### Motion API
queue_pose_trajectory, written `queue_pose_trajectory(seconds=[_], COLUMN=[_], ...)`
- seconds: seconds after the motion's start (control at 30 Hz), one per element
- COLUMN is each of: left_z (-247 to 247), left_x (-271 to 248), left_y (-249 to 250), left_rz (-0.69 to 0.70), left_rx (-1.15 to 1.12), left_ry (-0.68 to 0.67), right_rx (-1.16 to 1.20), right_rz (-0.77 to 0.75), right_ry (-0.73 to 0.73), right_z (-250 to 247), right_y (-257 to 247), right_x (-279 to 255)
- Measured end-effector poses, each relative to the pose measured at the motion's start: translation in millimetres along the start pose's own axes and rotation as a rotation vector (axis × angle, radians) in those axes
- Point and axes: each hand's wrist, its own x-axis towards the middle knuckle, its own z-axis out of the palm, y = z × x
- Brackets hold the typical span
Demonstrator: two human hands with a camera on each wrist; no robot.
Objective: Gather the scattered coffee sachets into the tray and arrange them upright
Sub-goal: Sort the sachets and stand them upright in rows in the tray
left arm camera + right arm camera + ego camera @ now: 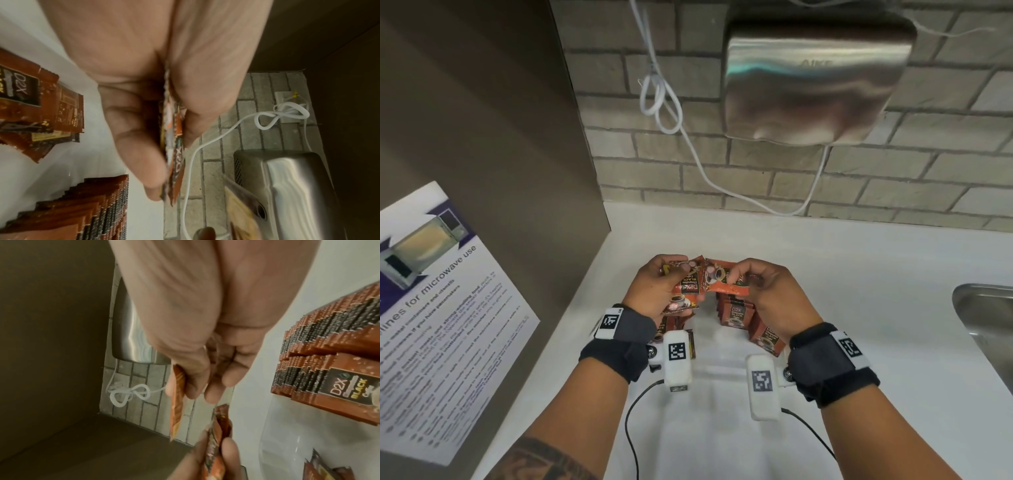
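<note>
Brown coffee sachets fill both hands above the white surface [825, 274]. The left hand [654, 287] has its grip clamped on a small stack of sachets [685, 291], thumb on one face and fingers [131, 138] on the other, as the left wrist view shows edge-on. The right hand [774, 291] pinches a single sachet [726, 279] between thumb and fingertips, its edge just beside the left hand's stack. Below the hands sits a clear tray [717, 368], its walls hard to trace. Inside it, a row of sachets [736, 313] stands upright under the right hand, and a few loose sachets [41, 113] lie tumbled on the left. A steel hand dryer [815, 78] hangs on the brick wall, and a sink [986, 315] lies to the right.
</note>
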Motion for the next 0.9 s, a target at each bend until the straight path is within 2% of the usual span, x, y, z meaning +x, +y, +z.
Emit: queue_pose_trajectory(seconds=[0.13, 0.27, 0.43, 0.53, 0.63, 0.77, 0.9], left_z=[4, 5, 7, 9, 13, 19, 17], left_x=[-3, -2, 2, 5, 7, 6, 5], left_y=[5, 3, -8, -13, -17, -17, -14], left_rz=[0.026, 0.069, 0.129, 0.157, 0.168, 0.167, 0.15], left_rx=[0.048, 0.147, 0.168, 0.19, 0.208, 0.215, 0.105], left_ry=[-0.071, -0.102, -0.031, -0.031, -0.053, -0.104, -0.1], right_rx=[-0.145, -0.095, 0.279, 0.201, 0.231, 0.394, 0.524], right_rz=[0.006, 0.068, 0.166, 0.056, -0.004, 0.024, 0.064], right_ry=[0.01, -0.039, -0.083, 0.02, 0.115, 0.31, 0.356], right_z=[7, 8, 4, 10, 16, 21, 9], right_y=[7, 1, 6, 4, 5, -5, -13], right_x=[5, 3, 5, 6, 13, 20, 24])
